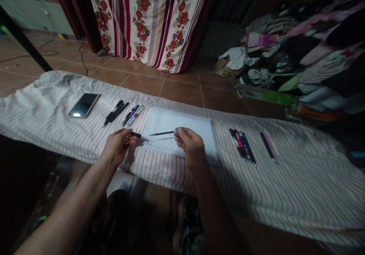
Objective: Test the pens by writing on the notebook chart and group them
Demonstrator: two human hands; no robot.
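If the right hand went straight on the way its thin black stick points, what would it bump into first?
Probably the dark piece in the left hand. The black stick in the right hand points almost straight at it across the notebook. Depth is unclear, so it might slip past.

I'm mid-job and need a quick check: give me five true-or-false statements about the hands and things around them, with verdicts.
1. The right hand holds a thin dark stick over the notebook. True.
2. The left hand holds nothing. False: it holds a short black piece.
3. The phone lies left of the notebook. True.
4. The notebook's spiral runs along its left edge. False: the right edge.
5. Pens lie on both sides of the notebook. True.
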